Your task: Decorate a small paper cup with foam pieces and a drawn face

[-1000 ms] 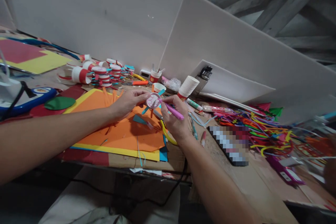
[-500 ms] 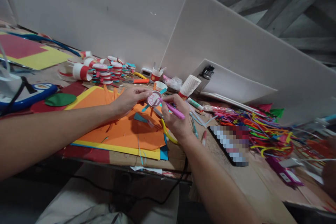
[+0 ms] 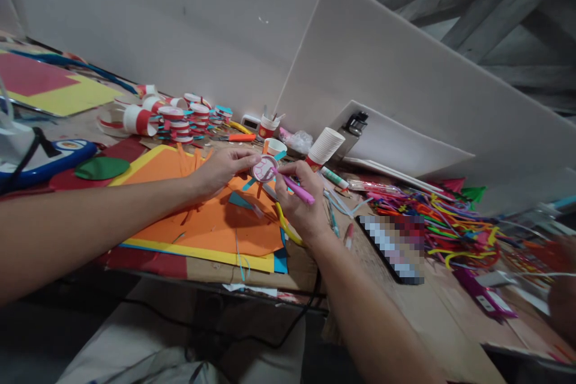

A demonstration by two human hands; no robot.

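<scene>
The small round paper disc (image 3: 264, 168), pink lines on its face, is held over the far edge of the orange sheet (image 3: 211, 222), pinched at its left rim between the thumb and fingers of my left hand (image 3: 222, 169). My right hand (image 3: 299, 204) is closed around a pink pen (image 3: 294, 187) whose tip touches the disc's face. Just beyond the orange sheet stands a small cup (image 3: 273, 147), with a tilted stack of paper cups (image 3: 324, 147) to its right

A craft workshop is shown. A worktable (image 3: 432, 306) is littered with coloured paper sheets (image 3: 211, 222), paper cups (image 3: 324, 147) and pipe cleaners (image 3: 445, 222).
</scene>
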